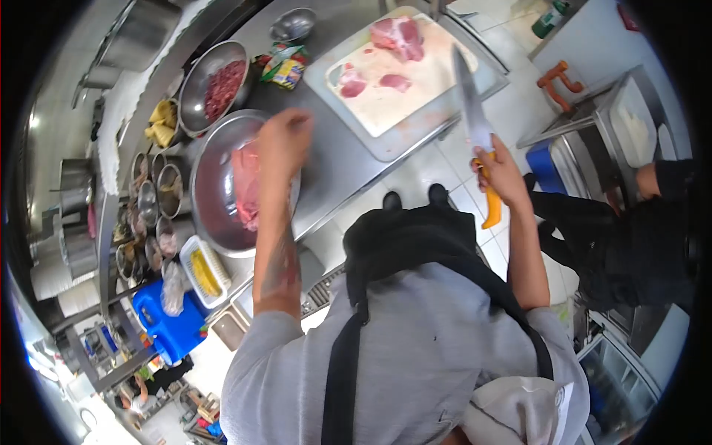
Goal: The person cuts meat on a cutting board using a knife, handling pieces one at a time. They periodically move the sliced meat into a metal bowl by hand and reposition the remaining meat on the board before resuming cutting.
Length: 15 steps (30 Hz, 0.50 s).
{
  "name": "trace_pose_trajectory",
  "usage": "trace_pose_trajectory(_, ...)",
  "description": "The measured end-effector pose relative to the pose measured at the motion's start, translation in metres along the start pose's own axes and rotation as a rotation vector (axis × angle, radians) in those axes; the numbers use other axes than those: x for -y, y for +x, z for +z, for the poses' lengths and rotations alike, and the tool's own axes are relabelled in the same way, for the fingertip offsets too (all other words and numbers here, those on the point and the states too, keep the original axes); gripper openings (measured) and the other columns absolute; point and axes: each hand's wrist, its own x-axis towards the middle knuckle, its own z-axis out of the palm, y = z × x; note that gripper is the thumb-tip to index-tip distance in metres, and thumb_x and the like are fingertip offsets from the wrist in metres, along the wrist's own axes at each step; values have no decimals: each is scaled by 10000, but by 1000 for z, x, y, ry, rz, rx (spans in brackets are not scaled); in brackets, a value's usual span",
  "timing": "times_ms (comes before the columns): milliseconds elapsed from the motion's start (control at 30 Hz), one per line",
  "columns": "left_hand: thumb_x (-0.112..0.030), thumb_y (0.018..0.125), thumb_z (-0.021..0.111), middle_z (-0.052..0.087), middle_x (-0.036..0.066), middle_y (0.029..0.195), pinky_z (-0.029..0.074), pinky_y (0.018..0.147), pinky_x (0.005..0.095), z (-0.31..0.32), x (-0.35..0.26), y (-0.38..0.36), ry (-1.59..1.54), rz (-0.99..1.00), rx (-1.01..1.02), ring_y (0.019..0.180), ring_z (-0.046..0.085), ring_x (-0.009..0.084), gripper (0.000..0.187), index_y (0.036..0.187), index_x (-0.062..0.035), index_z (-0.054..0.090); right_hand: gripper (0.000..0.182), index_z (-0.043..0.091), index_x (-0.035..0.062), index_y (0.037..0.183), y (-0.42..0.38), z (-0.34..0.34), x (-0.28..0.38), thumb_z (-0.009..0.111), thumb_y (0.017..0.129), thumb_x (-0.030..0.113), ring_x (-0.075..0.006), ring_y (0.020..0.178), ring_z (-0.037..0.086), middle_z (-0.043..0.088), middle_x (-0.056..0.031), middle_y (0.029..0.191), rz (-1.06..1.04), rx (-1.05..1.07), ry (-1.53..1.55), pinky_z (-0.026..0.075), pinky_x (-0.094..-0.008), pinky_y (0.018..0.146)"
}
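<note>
Right grip [501, 175]: wrapped round yellow-handled knife [475, 122], blade toward 11 o'clock. Left grip [288, 137]: curled, blurred; cannot tell if holding anything. At its 8 o'clock, raw meat slabs [247, 179] in steel bowl [213, 194]. At its 2 o'clock, cutting board [382, 119] with raw meat pieces [400, 38], on desk [334, 144].

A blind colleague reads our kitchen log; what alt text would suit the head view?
A person's right hand grips a yellow-handled knife near a white cutting board bearing pieces of raw meat. The left hand, fingers curled, is near the rim of a large metal bowl holding larger meat; a smaller bowl holds chopped meat.
</note>
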Motion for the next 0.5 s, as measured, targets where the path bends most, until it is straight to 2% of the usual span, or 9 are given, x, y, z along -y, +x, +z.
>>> trace_pose_trajectory(67, -224, 894, 726, 786, 188, 1044, 593, 892, 414, 69, -37, 48, -42, 249, 51, 985, 759, 369, 259, 1091, -75, 805, 217, 547, 74, 1233, -1, 2, 4, 563, 1086, 234, -85, 479, 516, 607, -34, 757, 17, 72, -11, 473, -275, 455)
trace_pose_trajectory(100, -194, 863, 705, 765, 211, 1120, 562, 969, 464, 108, -41, 77, -18, 293, 185, 1086, 722, 388, 300, 1111, -46, 787, 217, 547, 74, 1233, -4, 3, 4, 563, 1086, 234, -85, 479, 516, 607, -34, 757, 27, 62, -17, 473, -275, 455)
trace_pose_trajectory(200, -164, 848, 743, 751, 211, 1154, 552, 981, 475, 188, -45, 128, 141, 416, 150, 1115, 704, 383, 389, 1221, -56, 741, 201, 545, 62, 1210, -11, 4, 8, 547, 1073, 209, -91, 480, 526, 611, -40, 757, 33, 94, -78, 472, -284, 454)
trace_pose_trajectory(267, -172, 845, 769, 758, 192, 1131, 563, 953, 476, 196, -52, 137, 127, 514, 181, 1084, 716, 364, 392, 1222, -68, 737, 195, 543, 52, 1194, -17, 3, 8, 541, 1059, 194, -96, 477, 527, 612, -46, 757, 54, 105, -99, 468, -287, 453)
trace_pose_trajectory(300, -198, 844, 784, 765, 176, 1122, 575, 933, 463, 199, -53, 140, 32, 411, 255, 1051, 727, 340, 334, 1152, -71, 757, 213, 541, 42, 1180, -17, 1, 5, 566, 1064, 219, -102, 474, 531, 614, -50, 757, 63, 101, -114, 468, -290, 452)
trace_pose_trajectory(333, -198, 844, 784, 765, 176, 1122, 575, 933, 463, 195, -58, 136, 29, 416, 260, 1051, 727, 340, 334, 1152, -71, 757, 213, 541, 42, 1180, -16, -1, 4, 566, 1064, 219, -102, 474, 531, 614, -50, 757, 65, 95, -113, 468, -290, 452)
trace_pose_trajectory(400, -241, 857, 816, 780, 144, 1028, 582, 852, 440, 188, -58, 128, -244, 203, 231, 933, 742, 337, 264, 1020, -42, 757, 242, 536, 36, 1167, -15, -2, 1, 591, 1070, 250, -110, 473, 535, 612, -49, 749, 91, 117, -203, 472, -295, 453)
trace_pose_trajectory(467, -251, 883, 800, 777, 145, 1049, 587, 859, 434, 196, -36, 124, -299, 238, 243, 937, 745, 318, 251, 1022, -43, 771, 273, 529, 28, 1154, -8, 1, -4, 606, 1073, 278, -123, 470, 549, 613, -54, 739, 117, 104, -223, 478, -305, 454)
trace_pose_trajectory(500, -249, 875, 784, 770, 168, 1088, 573, 912, 445, 206, -22, 122, -194, 364, 162, 991, 726, 341, 277, 1079, -61, 779, 285, 526, 23, 1152, -2, 1, -6, 602, 1076, 287, -130, 471, 560, 619, -62, 738, 134, 110, -284, 482, -309, 453)
